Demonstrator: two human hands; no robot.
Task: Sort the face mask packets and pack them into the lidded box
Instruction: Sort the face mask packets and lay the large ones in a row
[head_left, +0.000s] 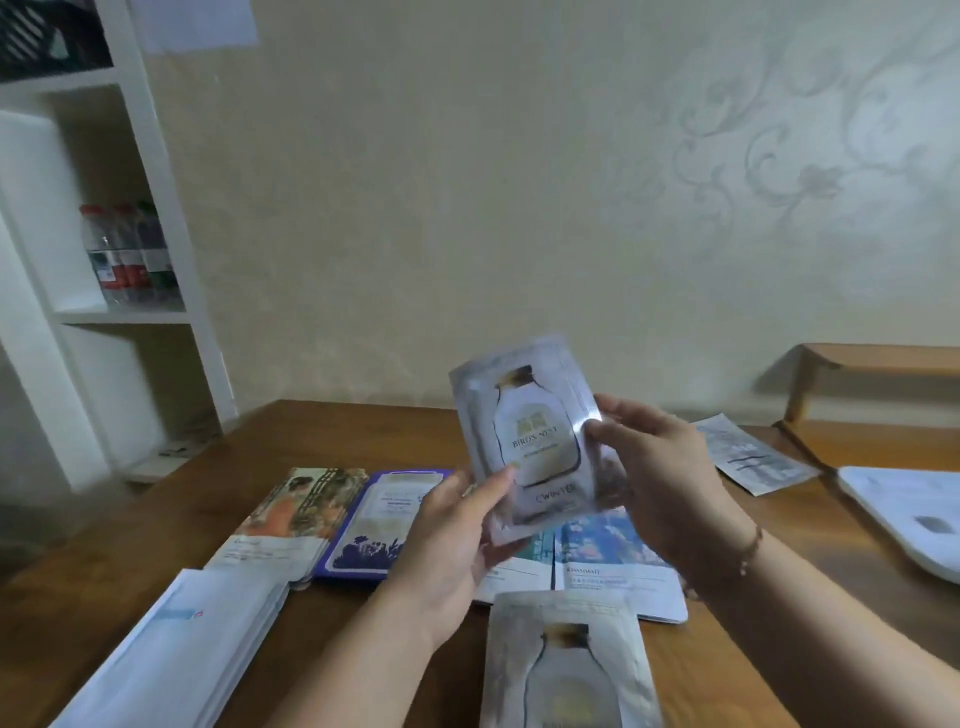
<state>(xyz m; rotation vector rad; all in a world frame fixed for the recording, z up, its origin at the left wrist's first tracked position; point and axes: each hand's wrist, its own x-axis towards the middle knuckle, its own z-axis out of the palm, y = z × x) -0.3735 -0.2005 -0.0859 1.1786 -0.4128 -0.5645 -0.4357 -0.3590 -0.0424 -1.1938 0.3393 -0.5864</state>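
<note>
Both hands hold up a silver face mask packet (530, 431) with a bottle picture, above the wooden table (156, 530). My left hand (457, 525) pinches its lower left edge, thumb on the front. My right hand (654, 467) grips its right edge. On the table lie sorted piles: a matching silver packet (566, 670) at the front, a white stack (182, 649) at the left, an orange-picture stack (291, 519), a purple packet (379, 525), and blue-picture packets (608, 566) under my hands. Another silver packet (753, 457) lies at the right.
A white box part (904, 519), lid or box I cannot tell, sits at the table's right edge. Behind it stands a wooden shelf (872, 384). At the left, white shelving (119, 249) holds several bottles (130, 254). A papered wall runs behind the table.
</note>
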